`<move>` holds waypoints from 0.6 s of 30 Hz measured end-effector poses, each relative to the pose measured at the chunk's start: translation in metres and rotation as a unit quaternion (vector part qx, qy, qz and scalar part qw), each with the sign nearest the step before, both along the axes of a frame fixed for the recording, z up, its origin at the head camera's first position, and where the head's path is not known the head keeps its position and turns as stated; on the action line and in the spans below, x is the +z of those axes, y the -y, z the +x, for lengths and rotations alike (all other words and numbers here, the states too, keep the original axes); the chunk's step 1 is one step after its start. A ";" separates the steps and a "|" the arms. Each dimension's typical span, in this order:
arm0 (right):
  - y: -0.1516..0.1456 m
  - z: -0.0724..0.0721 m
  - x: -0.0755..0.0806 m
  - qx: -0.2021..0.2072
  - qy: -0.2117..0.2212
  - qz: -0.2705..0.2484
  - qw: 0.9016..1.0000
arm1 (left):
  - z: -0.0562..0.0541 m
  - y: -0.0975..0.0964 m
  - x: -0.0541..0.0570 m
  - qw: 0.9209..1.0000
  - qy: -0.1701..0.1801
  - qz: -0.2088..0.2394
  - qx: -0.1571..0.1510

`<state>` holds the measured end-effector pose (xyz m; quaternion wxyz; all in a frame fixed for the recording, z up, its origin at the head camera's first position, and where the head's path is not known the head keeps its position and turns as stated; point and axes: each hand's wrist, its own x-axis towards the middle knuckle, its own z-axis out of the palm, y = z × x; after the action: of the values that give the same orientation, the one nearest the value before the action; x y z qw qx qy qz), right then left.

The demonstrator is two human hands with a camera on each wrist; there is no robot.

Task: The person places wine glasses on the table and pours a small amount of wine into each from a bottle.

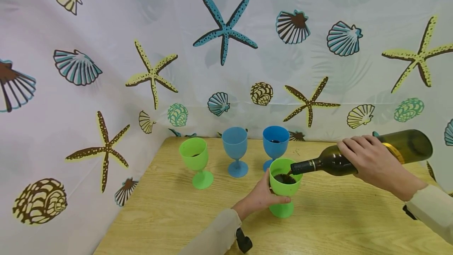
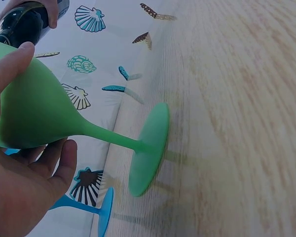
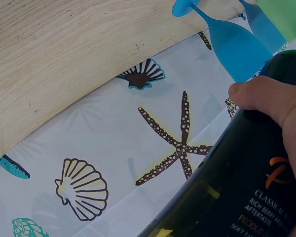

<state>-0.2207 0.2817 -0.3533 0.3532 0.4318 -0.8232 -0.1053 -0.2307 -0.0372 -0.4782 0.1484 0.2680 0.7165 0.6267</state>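
Note:
My left hand (image 1: 261,195) grips the bowl of a green plastic goblet (image 1: 283,192), thumb on the near side and fingers behind. Dark liquid lies inside this goblet. In the left wrist view its stem and round foot (image 2: 149,150) show, the foot down at the tabletop. A dark green wine bottle (image 1: 339,158) is held by my right hand (image 1: 369,159) around its body. It tilts left and down, its mouth at the goblet's right rim, and a thin dark stream runs from it. The bottle's label (image 3: 274,207) shows in the right wrist view.
Behind stand a second green goblet (image 1: 194,158), a light blue goblet (image 1: 235,145) and a darker blue goblet (image 1: 276,141). Dark liquid shows in the second green one and the darker blue one. A curtain (image 1: 177,19) printed with shells and starfish hangs behind the wooden table (image 1: 159,215).

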 end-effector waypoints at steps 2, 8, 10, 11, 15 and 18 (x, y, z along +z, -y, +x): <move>0.000 0.000 0.000 0.001 0.000 0.000 1.000 | 0.000 0.000 0.000 1.000 0.000 0.000 0.000; 0.000 0.000 0.001 0.000 0.000 0.002 1.000 | 0.000 0.000 0.000 1.000 -0.003 -0.002 0.000; 0.000 0.000 0.001 0.001 0.000 0.003 1.000 | 0.000 0.000 0.000 1.000 -0.003 -0.003 0.001; 0.000 0.000 0.001 0.001 -0.001 0.004 1.000 | 0.000 0.000 0.000 1.000 -0.003 -0.004 0.002; 0.000 0.000 0.002 0.001 -0.003 0.006 1.000 | 0.000 0.000 0.000 1.000 -0.003 -0.007 0.004; 0.000 -0.001 0.002 0.002 -0.002 0.007 1.000 | 0.000 0.000 -0.001 1.000 -0.002 -0.008 0.005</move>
<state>-0.2213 0.2816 -0.3515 0.3518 0.4355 -0.8210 -0.1118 -0.2308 -0.0374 -0.4788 0.1457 0.2649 0.7229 0.6213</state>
